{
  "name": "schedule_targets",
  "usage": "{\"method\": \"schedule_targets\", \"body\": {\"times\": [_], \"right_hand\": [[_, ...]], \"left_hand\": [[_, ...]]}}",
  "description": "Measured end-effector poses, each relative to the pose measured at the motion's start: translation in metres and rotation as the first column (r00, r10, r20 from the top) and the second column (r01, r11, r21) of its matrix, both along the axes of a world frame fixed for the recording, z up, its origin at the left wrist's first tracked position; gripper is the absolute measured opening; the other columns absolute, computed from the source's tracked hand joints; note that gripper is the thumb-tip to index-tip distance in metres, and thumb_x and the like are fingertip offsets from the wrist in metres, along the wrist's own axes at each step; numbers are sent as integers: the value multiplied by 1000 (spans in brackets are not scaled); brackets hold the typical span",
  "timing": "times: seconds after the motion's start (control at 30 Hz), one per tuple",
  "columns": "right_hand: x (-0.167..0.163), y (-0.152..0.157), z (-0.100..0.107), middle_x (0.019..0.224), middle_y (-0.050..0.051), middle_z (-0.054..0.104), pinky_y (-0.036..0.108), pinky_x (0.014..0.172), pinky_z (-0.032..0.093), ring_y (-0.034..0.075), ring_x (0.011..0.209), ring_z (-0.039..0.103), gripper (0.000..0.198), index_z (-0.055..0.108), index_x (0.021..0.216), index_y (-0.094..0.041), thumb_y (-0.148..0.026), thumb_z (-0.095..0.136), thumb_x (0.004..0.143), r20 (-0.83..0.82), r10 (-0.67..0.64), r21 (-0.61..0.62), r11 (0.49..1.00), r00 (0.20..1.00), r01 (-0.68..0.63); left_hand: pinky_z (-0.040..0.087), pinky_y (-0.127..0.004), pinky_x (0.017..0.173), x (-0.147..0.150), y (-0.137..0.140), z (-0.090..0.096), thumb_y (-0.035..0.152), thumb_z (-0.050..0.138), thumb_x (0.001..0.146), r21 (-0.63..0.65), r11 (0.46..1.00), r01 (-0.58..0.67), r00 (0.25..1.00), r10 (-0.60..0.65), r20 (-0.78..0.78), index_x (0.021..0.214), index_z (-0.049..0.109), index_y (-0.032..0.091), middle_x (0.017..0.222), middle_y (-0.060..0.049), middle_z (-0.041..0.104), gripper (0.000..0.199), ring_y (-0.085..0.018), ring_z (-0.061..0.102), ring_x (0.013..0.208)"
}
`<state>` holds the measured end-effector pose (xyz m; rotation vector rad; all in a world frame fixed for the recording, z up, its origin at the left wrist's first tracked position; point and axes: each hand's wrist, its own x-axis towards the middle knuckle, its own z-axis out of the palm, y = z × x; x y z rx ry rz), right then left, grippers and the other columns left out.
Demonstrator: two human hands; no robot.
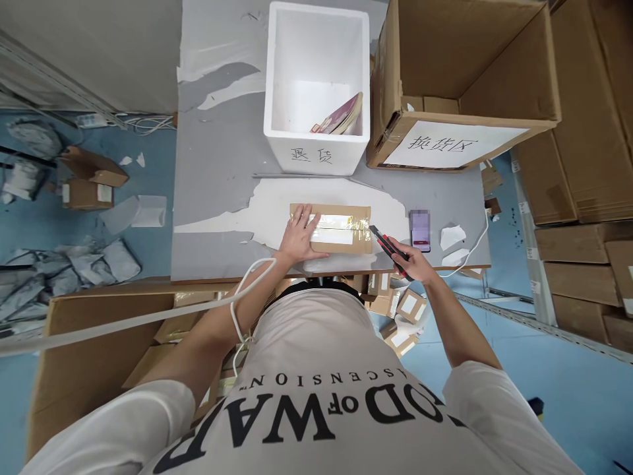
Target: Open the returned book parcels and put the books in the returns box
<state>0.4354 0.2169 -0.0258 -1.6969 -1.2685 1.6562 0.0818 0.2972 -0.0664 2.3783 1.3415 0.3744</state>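
Observation:
A flat brown cardboard box (363, 245), its seam taped and bearing white labels, lies on the table in front of me. My left hand (298, 236) rests on the box's left end with the fingers spread, holding it against the tabletop. In my right hand (418, 264) is a red and black utility knife (390, 249). The knife tip is at the right end of the box, near the taped seam; whether it touches the tape I cannot tell.
Behind the box stand a white foam bin (316, 148) with a booklet (341, 115) inside and a large open carton (445, 119). A phone (420, 231) and paper scraps (452, 235) lie to the right. A white cable (148, 318) crosses over my left arm.

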Motion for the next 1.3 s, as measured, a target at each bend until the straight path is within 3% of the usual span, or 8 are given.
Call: {"method": "schedule_targets", "body": {"times": [0.27, 0.53, 0.73, 0.93, 1.03, 1.13, 1.2, 1.3], "right_hand": [[15, -3, 15, 68, -1, 61, 23, 39, 42, 8, 43, 47, 65, 47, 142, -22, -41, 61, 82, 81, 156, 13, 987, 984, -157], [12, -26, 11, 77, 1, 63, 25, 39, 45, 9, 44, 51, 62, 47, 142, -26, -42, 59, 83, 82, 108, 20, 994, 991, -110], [5, -44, 5, 70, -1, 60, 24, 39, 44, 9, 45, 51, 64, 44, 144, -26, -45, 58, 84, 9, 87, -32, 996, 996, -87], [19, -58, 15, 63, -3, 56, 22, 39, 41, 9, 44, 50, 65, 45, 143, -26, -48, 59, 84, 20, 103, -108, 989, 994, -100], [27, -63, 12, 57, -3, 56, 24, 42, 44, 11, 45, 51, 71, 40, 146, -22, -49, 59, 83, 78, -24, -36, 999, 997, 27], [25, -58, -6, 59, -2, 60, 29, 48, 49, 14, 48, 53, 81, 31, 150, -20, -51, 60, 81, 105, -228, 116, 970, 968, 215], [16, -51, -24, 63, -2, 62, 30, 52, 51, 14, 50, 55, 83, 25, 152, -20, -51, 57, 81, 120, -316, 165, 941, 941, 295], [-1, -39, -51, 67, -3, 63, 30, 53, 52, 14, 52, 57, 88, 13, 154, -20, -49, 53, 81, 126, -381, 135, 921, 916, 364]], "left_hand": [[26, -60, 109, 0, -2, -5, 75, 72, 52, -27, 999, 25, 1000, -24, 16, 148, 31, 15, 156, -23, 19, 121, -46, 12, 144], [25, -59, 111, 0, -1, -6, 76, 73, 49, -23, 1000, 18, 999, -17, 31, 148, 32, 16, 156, -23, 20, 122, -46, 12, 144], [23, -57, 113, -1, -1, -5, 77, 72, 49, -28, 999, 24, 1000, -24, 18, 148, 31, 13, 157, -23, 18, 124, -45, 10, 145], [23, -56, 113, 0, -1, -2, 77, 71, 50, -59, 998, 11, 1000, -12, -18, 150, 27, 15, 158, -21, 15, 125, -44, 8, 145], [22, -57, 113, 0, -1, 0, 78, 71, 49, -65, 998, 17, 1000, -18, -14, 150, 27, 15, 158, -21, 14, 126, -45, 8, 145], [21, -60, 111, 0, -1, 2, 78, 70, 52, -89, 996, 20, 1000, -22, -21, 150, 28, 14, 158, -22, 13, 124, -46, 6, 145], [21, -62, 111, -2, -1, 3, 75, 67, 60, -101, 995, 22, 1000, -22, 0, 150, 28, 14, 159, -22, 13, 116, -45, 5, 145], [19, -60, 113, -6, 0, 2, 62, 52, 83, -109, 994, 28, 995, -16, 103, 149, 29, 15, 159, -19, 16, 85, -39, 5, 147]]}}
